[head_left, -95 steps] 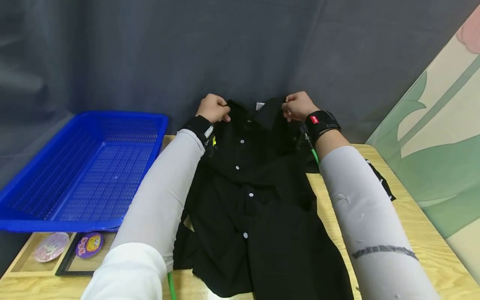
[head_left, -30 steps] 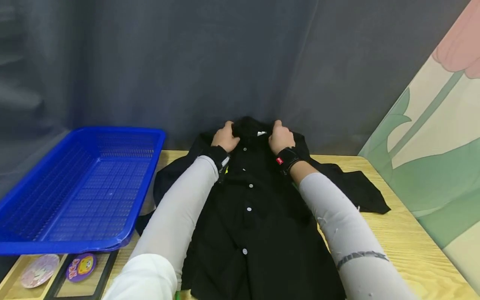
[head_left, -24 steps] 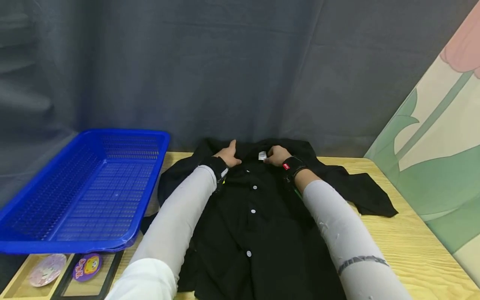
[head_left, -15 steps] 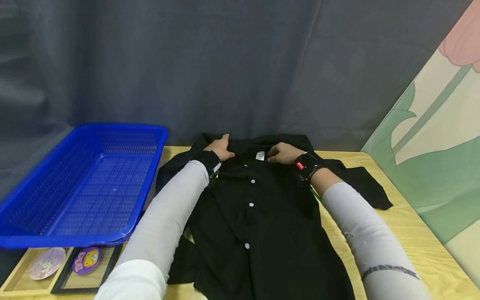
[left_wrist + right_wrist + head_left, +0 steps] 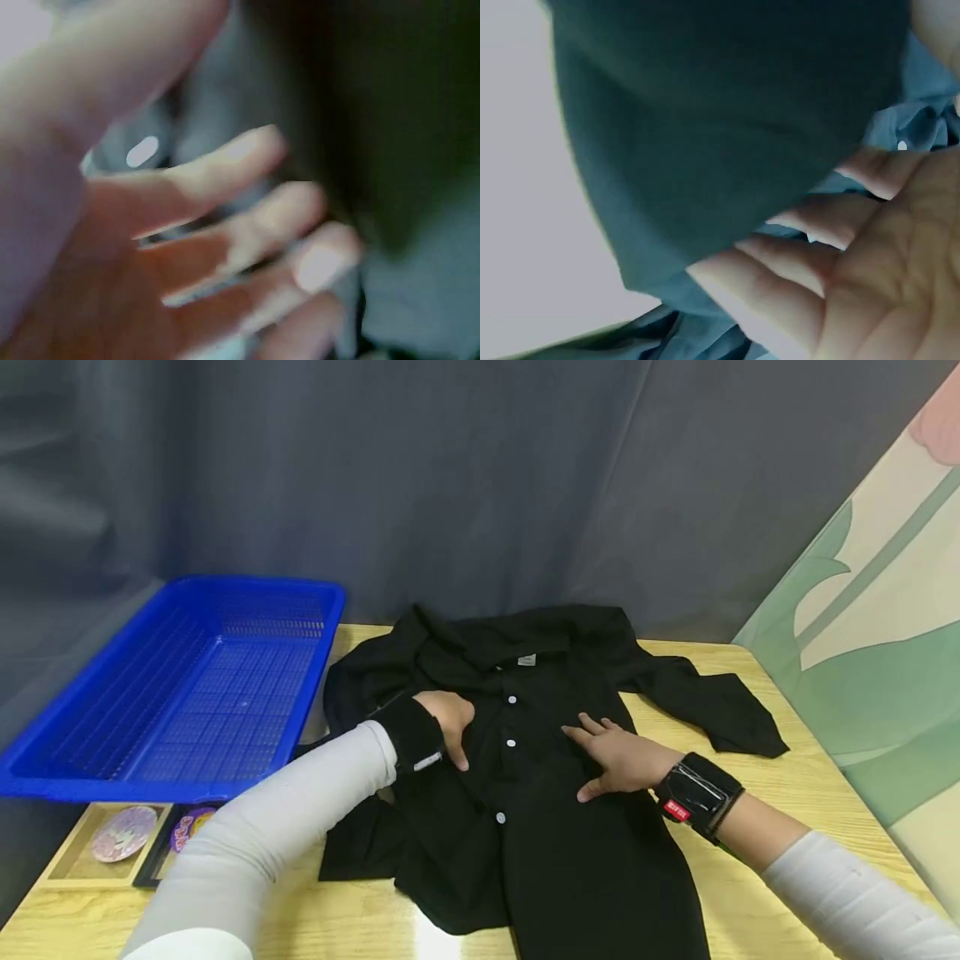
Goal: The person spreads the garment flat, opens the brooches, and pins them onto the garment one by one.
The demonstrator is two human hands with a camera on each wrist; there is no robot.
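A black button-up shirt lies face up on the wooden table, collar toward the dark curtain, white buttons down its middle. My left hand rests flat on the shirt's chest, left of the button row, fingers straight. My right hand lies flat to the right of the buttons, fingers spread. The left wrist view shows my fingers stretched out, blurred, over the cloth. In the right wrist view my palm and straight fingers sit against the dark fabric. The right sleeve sprawls toward the table's right side.
A blue plastic basket stands at the left, partly over the table edge. In front of it lie a round pink badge and a purple badge in shallow trays. A painted panel leans at the right.
Both hands let go of the collar and slid toward me down the shirt front, flattening onto the chest. The shirt now lies spread on the table.
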